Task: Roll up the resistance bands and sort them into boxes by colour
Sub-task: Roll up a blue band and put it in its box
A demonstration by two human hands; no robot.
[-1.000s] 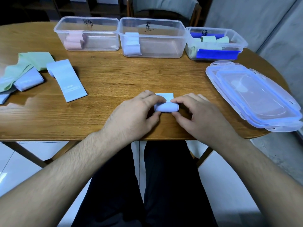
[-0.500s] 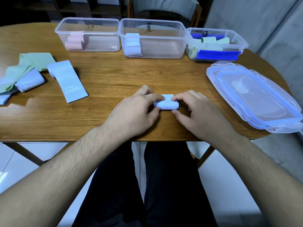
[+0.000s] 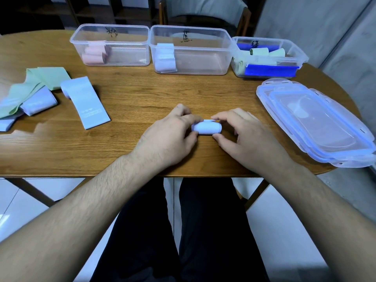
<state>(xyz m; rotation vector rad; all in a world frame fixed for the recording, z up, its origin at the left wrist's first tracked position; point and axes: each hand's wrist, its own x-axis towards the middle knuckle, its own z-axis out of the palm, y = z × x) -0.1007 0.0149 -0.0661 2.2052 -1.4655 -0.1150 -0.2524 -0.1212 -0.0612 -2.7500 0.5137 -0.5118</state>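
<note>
band: small pale blue roll (image 3: 206, 127) on the table (image 3: 142, 94), well in front of the middle box (image 3: 191, 50) | grip: left hand (image 3: 168, 137) and right hand (image 3: 244, 135) pinch its two ends | feel: looks soft, light, stretchy, may spring open | hold: squeeze around the middle so the loose end stays tucked

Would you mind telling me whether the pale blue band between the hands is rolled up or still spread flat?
Rolled up: the pale blue band forms a compact cylinder on the table, pinched by the left hand and right hand.
</note>
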